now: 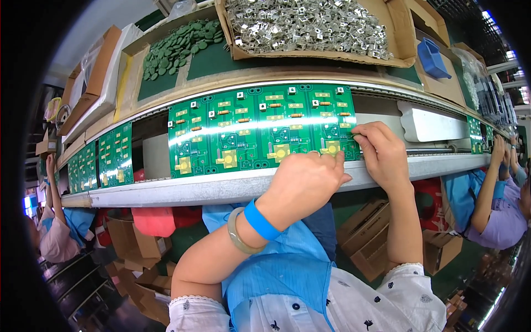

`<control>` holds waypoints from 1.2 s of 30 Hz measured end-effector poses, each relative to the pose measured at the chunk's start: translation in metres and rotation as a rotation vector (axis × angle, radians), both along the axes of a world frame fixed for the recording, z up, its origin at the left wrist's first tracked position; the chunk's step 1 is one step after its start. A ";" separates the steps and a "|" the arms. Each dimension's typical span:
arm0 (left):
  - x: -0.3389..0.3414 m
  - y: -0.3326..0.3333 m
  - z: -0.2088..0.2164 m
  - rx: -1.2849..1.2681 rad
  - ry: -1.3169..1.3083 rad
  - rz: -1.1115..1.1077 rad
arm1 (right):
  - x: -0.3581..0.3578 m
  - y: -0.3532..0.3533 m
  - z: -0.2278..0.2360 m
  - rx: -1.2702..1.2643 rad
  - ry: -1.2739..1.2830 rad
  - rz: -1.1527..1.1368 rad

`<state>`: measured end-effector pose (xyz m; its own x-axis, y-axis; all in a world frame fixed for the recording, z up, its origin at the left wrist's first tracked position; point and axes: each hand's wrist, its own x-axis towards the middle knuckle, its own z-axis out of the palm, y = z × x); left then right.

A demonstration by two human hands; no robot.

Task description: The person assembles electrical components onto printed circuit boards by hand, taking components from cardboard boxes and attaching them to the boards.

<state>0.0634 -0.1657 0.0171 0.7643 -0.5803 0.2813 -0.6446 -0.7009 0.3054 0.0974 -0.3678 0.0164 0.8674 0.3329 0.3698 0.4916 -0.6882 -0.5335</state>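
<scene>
A long green circuit board [260, 130], made up of several joined panels, lies on the conveyor line in front of me. It carries small white square parts, striped resistors and yellow patches. My left hand [304, 180] is over the board's near right edge, fingers curled in, with fingertips touching the board by a yellow patch. What those fingers hold, if anything, is hidden. At the right end of the board, my right hand [384, 155] pinches what looks like a small dark green disc part [355, 131] between thumb and forefinger. A blue band and a bangle circle my left wrist.
Beyond the conveyor's rail [221, 185] lie a heap of green disc parts [177, 47] and a cardboard tray [321, 55] of small metal pieces. A blue bin [433, 58] sits far right. More boards [115, 155] lie left. Other people [498, 205] work on both sides.
</scene>
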 end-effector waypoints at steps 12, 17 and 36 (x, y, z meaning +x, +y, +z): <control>0.003 0.000 0.003 -0.044 0.010 -0.035 | 0.002 0.001 -0.002 0.016 -0.026 0.023; 0.004 0.000 0.001 -0.036 0.010 -0.046 | 0.002 0.000 -0.004 0.014 -0.033 0.026; 0.002 0.001 -0.004 -0.076 0.004 -0.041 | 0.001 0.000 -0.007 -0.023 -0.071 0.050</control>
